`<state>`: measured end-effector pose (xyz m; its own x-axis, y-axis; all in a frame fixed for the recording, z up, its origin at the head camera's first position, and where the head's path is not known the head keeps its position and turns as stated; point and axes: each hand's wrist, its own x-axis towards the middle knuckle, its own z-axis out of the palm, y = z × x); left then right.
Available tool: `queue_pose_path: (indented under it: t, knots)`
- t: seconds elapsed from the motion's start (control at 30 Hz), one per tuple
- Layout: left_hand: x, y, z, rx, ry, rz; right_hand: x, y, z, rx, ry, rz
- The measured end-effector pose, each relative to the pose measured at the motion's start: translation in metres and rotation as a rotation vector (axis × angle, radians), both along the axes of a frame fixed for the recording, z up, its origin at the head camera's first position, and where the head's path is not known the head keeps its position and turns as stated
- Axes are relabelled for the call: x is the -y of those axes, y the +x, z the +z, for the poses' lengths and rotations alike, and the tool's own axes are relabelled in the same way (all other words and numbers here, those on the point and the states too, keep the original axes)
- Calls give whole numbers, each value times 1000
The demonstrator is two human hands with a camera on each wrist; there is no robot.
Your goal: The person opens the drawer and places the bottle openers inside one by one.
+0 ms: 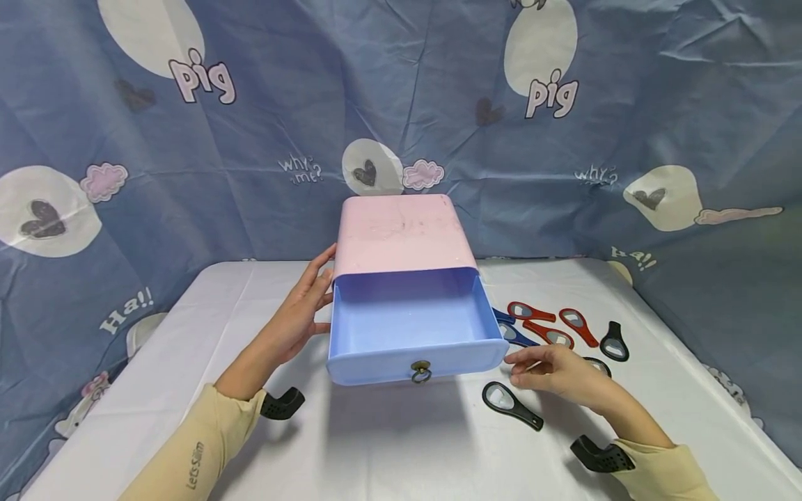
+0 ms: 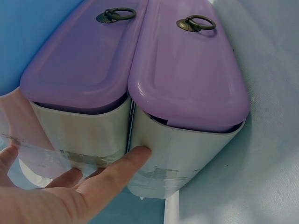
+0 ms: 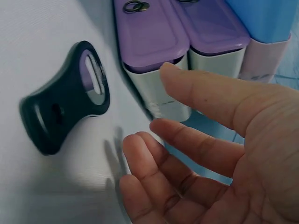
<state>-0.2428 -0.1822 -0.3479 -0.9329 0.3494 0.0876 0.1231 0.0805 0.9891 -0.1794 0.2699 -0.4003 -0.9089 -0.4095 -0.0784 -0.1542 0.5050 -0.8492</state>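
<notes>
The drawer chest (image 1: 401,233) stood upright on the white tabletop (image 1: 376,459), its scuffed pink top tier stacked over two pale tiers with closed purple drawers (image 2: 187,70). The light-blue top drawer (image 1: 416,313) jutted well out, a brass-coloured ring pull (image 1: 422,376) hanging from its face.

Smooth, softly glossy plastic drawer (image 1: 374,364), scuffed plastic casing (image 1: 402,235), brassy metal ring pull (image 1: 421,367), wrinkled cloth backdrop (image 1: 269,115)

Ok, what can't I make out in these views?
Head: purple plastic drawers, hidden beneath the open pale-blue plastic drawer.
Head: left end of the upper blue round-headed tool, behind that drawer.
Head: part of a black round-headed tool, covered by the right hand.
Right wrist: that drawer, cut by top edge.
</notes>
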Motion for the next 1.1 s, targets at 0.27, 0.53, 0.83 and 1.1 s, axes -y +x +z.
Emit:
queue_pose_path:
  t: [0.27,0.53,0.83,1.1]
  knots:
    - [-1,0,1,1,-9,4,5,1,-5,21,28,13]
    - [-1,0,1,7,-9,7,10,1,-9,44,68,-29]
    - [0,0,0,6,-5,1,14,4,-8,0,117,-27]
    - [-2,-2,-1,7,-2,-4,16,9,-7,-112,200,-23]
